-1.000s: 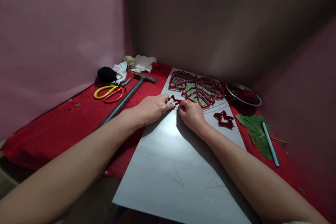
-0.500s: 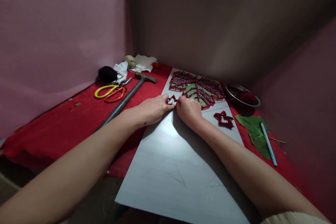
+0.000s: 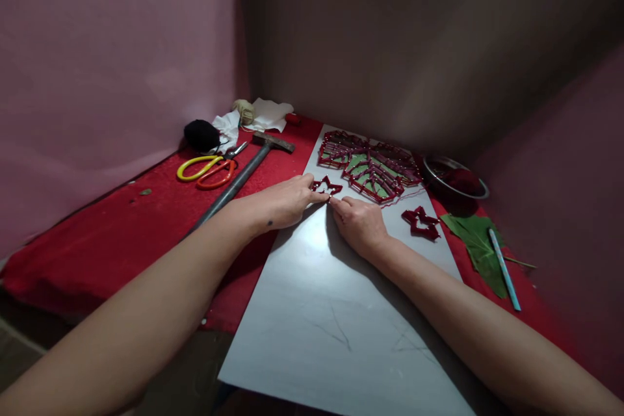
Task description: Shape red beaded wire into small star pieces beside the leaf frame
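A pale grey board carries a leaf shape of dark red thread wound round nails, with green inside it. My left hand rests at the left side of a small red thread star, its index finger and thumb apart along the star's edges. At the star's lower right point is my right hand, index finger extended to a nail and the other fingers curled; any thread between its fingers is too small to make out. Another red star sits farther right on the board.
On the red cloth at left lie a hammer, scissors, black yarn, beige yarn and white paper. Right are a metal bowl with red yarn, a green leaf and a pen.
My right hand has shifted slightly right and down, its index finger now stretched out, and more of the small star shows. The red thread toward the bowl looks slacker. The view has shifted slightly.
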`<act>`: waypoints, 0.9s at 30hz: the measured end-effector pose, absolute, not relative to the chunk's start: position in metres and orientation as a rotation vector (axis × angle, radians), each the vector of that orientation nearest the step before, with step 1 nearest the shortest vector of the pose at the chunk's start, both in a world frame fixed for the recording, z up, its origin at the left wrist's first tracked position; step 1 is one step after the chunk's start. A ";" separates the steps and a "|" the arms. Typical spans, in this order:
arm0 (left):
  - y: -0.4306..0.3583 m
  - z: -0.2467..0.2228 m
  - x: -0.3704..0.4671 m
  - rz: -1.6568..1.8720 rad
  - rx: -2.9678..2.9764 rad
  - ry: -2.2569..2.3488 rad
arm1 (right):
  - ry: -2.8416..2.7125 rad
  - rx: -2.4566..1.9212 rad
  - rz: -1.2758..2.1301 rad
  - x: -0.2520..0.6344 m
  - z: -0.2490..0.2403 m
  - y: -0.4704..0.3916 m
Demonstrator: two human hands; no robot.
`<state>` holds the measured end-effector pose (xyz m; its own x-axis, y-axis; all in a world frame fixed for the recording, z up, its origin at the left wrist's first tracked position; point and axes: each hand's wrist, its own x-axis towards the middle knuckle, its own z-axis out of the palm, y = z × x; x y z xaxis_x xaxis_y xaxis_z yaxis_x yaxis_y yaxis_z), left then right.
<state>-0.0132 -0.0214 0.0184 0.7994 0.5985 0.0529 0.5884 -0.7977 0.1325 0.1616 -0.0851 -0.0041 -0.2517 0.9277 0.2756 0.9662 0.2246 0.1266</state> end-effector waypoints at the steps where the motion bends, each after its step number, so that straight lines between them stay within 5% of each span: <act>1: -0.021 0.019 -0.014 0.133 2.873 0.942 | -2.346 -1.834 -0.394 0.162 -0.004 -0.085; 19: -0.027 0.021 -0.011 0.150 2.876 0.992 | -2.494 -1.735 -0.330 0.168 -0.002 -0.080; 27: -0.027 0.017 0.003 0.470 2.827 1.237 | -2.402 -1.703 -0.245 0.169 -0.003 -0.079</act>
